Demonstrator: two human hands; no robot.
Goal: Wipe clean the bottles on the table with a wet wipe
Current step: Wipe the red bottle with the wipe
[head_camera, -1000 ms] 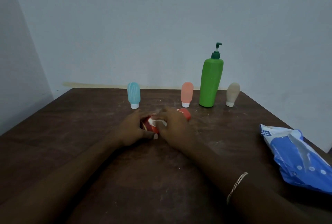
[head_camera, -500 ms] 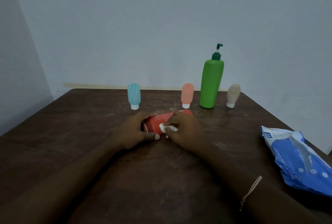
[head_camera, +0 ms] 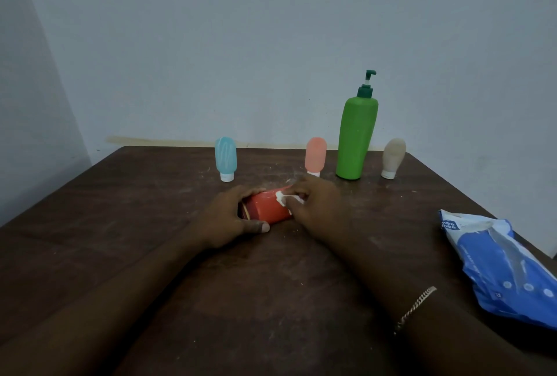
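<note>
A red bottle [head_camera: 266, 208] lies on its side in the middle of the dark wooden table [head_camera: 120, 210]. My left hand [head_camera: 229, 219] grips its left end, thumb under the near side. My right hand [head_camera: 316, 210] pinches a small white wet wipe [head_camera: 284, 198] and presses it on the bottle's right part, hiding that end. Along the far edge stand a blue tube [head_camera: 225, 158], a pink tube [head_camera: 315, 156], a tall green pump bottle [head_camera: 357, 137] and a beige tube [head_camera: 392, 158].
A blue and white pack of wet wipes [head_camera: 500, 264] lies at the table's right edge. White specks and smears mark the tabletop around the bottles. Pale walls close in behind and at the left.
My right hand with the wipe has slid rightward along the red bottle, uncovering more of its body. My left hand has kept its grip on the left end.
</note>
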